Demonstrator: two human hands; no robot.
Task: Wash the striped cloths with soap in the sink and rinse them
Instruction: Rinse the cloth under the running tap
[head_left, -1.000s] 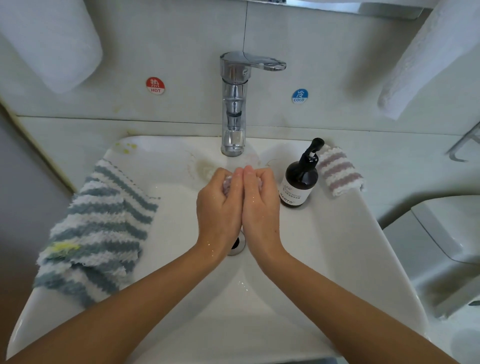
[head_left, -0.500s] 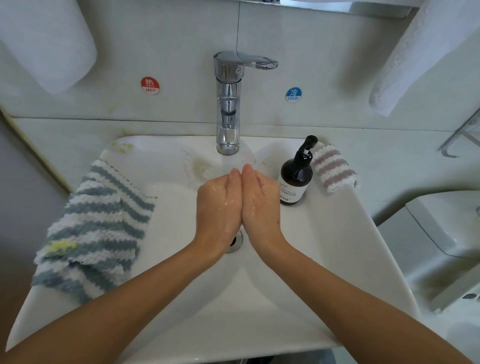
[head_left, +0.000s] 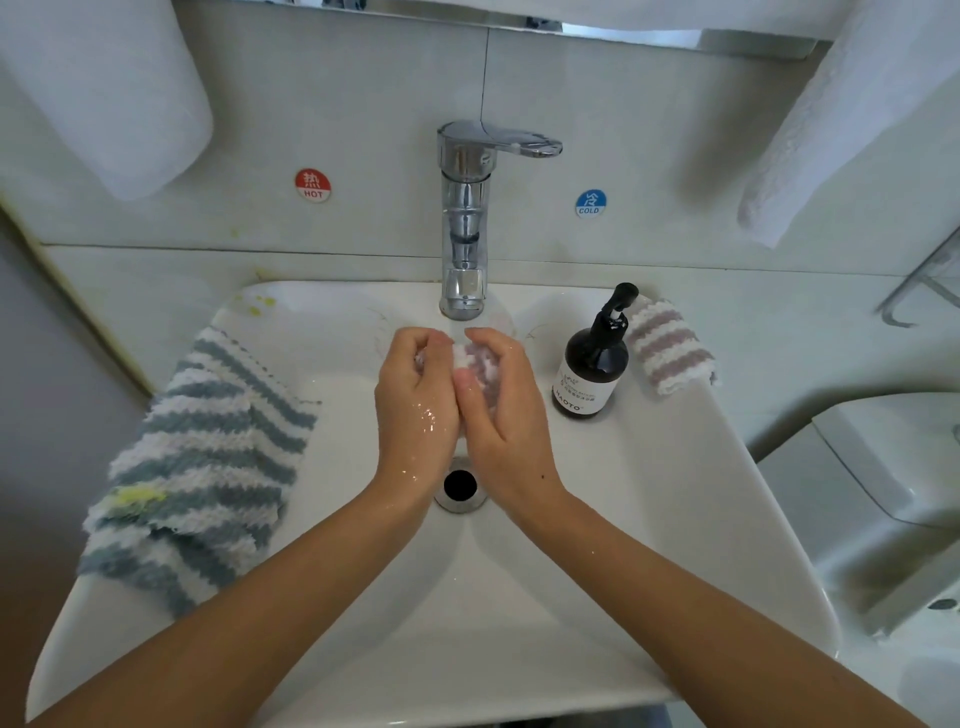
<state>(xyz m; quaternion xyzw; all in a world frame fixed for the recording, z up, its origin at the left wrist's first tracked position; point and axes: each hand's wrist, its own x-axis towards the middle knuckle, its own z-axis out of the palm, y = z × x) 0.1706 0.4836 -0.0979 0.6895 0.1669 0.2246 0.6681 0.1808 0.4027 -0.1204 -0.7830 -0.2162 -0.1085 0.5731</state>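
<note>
Both hands sit at the centre of the frame, directly below the faucet (head_left: 465, 223) spout and above the drain (head_left: 460, 486). The left hand (head_left: 415, 400) and the right hand (head_left: 501, 410) are curled around a small pink-striped cloth (head_left: 480, 364), bunched between the palms; its pink and white pile shows in the gap between the thumbs. Both hands are wet, with droplets on the left hand's back.

Change noted: half a second ago the palms were pressed flat together with fingers straight and the cloth hidden. The fingers have now curled and parted at the top, exposing the cloth. This reads as one stroke of a rubbing or squeezing cycle, so washing of this cloth is judged to be under way, not finished. Whether water is running cannot be told; no clear stream shows.

Other items: a blue-striped cloth (head_left: 202, 467) drapes over the sink (head_left: 675, 519) rim at the left of the frame, bearing a yellow stain, apparently unwashed. A second pink-striped cloth (head_left: 670, 351) lies at the right rear of the rim, just behind the soap bottle (head_left: 592, 369). At least the blue cloth is judged outstanding.
</note>
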